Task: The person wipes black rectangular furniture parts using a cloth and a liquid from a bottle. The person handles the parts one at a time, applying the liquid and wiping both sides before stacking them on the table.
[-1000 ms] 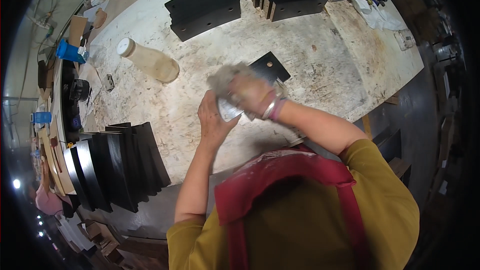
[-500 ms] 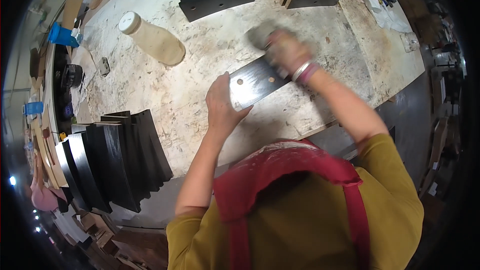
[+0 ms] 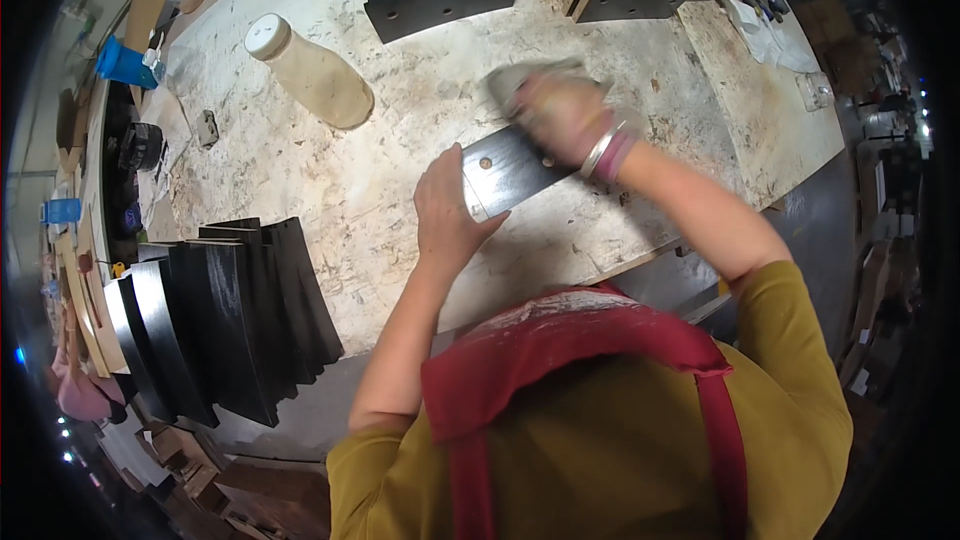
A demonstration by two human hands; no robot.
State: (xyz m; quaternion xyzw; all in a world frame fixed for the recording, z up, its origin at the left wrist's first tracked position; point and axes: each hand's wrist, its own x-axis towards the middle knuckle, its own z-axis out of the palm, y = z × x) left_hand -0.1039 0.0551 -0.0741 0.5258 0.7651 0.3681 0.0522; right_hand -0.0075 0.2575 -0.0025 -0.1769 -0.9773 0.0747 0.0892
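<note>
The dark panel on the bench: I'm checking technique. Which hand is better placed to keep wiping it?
Likely the right hand: it holds the rag on the dark panel, while the left hand pins its near end.

Even, bright light on my bench [image 3: 300, 160]; my right hand [image 3: 560, 115] is blurred, edges bend and darken to black.

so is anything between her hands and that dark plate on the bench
Nothing visible. The left hand presses directly on the near end of the dark plate. The right hand bears on the far end through a grey cloth that it holds. The bottle lies well off to the left.
</note>
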